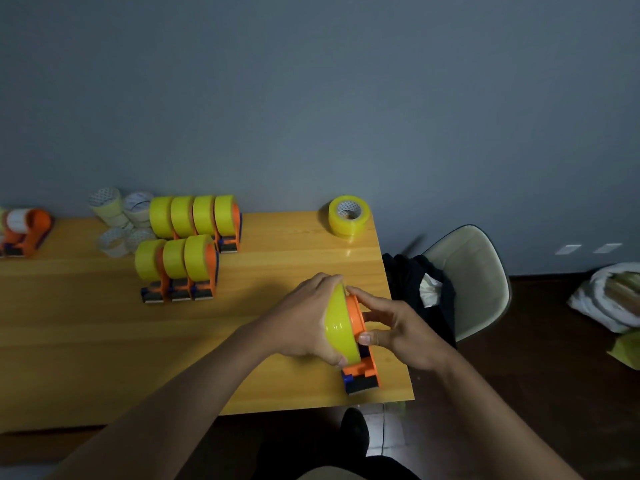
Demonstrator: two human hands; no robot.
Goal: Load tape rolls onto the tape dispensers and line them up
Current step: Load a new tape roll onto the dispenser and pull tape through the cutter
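No text, brand, number or sign can be read anywhere. The cardboard core of the yellow tape roll at the table's far edge carries a repeated small blue print, too small and blurred to make out.

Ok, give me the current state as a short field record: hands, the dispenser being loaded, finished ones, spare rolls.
left hand: grips yellow roll against the dispenser
right hand: holds orange dispenser near the table's right edge
back row: four loaded dispensers
front row: three loaded dispensers
spare roll: yellow, flat at the far right corner
clear rolls: piled left of the rows
table: wooden
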